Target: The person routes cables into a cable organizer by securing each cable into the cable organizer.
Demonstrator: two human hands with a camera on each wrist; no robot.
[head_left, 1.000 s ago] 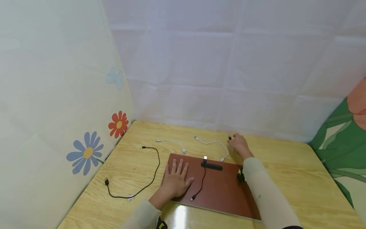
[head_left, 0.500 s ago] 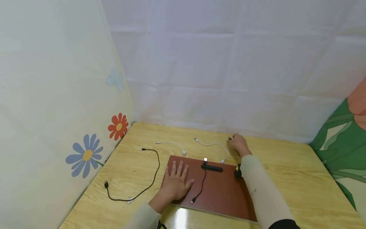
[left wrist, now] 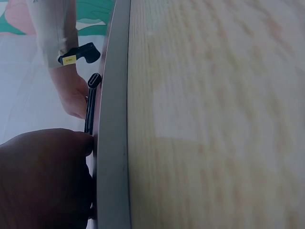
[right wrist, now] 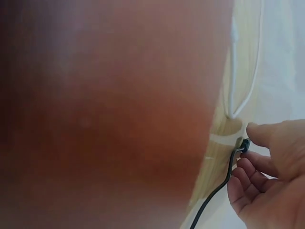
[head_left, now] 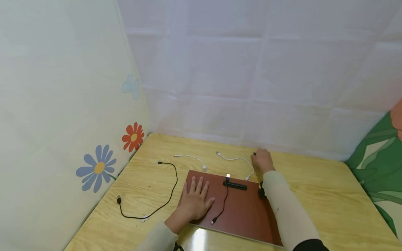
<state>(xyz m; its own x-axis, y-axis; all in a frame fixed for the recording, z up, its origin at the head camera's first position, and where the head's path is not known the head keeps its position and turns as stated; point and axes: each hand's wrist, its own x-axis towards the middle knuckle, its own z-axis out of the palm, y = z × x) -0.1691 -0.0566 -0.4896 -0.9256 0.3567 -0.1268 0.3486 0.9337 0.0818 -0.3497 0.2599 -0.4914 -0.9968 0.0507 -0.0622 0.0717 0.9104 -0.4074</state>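
My left hand [head_left: 193, 204] lies flat with spread fingers on the left part of a reddish-brown board [head_left: 248, 214]. To its right on the board runs a short black USB cable, its small plug [head_left: 214, 220] near the front. The cable's other plug [head_left: 228, 177] is at a slim black bar [head_left: 237, 186] by the board's back edge. Past the board's back right corner, my right hand [head_left: 263, 160] pinches the plug [right wrist: 245, 145] of another black cable [right wrist: 209, 196] between thumb and finger. That cable's far end is hidden. In the left wrist view, one small plug [left wrist: 94, 80] shows its opening.
Two short white cables [head_left: 237, 159] lie behind the board, one further left. A longer black cable [head_left: 170, 200] curves over the wooden table [head_left: 326, 195] on the left, crossing a small white scrap [head_left: 144, 219]. A pale cloth [head_left: 201, 118] hangs behind the table.
The head view has shifted slightly. My right hand stays at the back with the plug, which shows less now, and its forearm has moved a little left. My left hand has stayed on the board.
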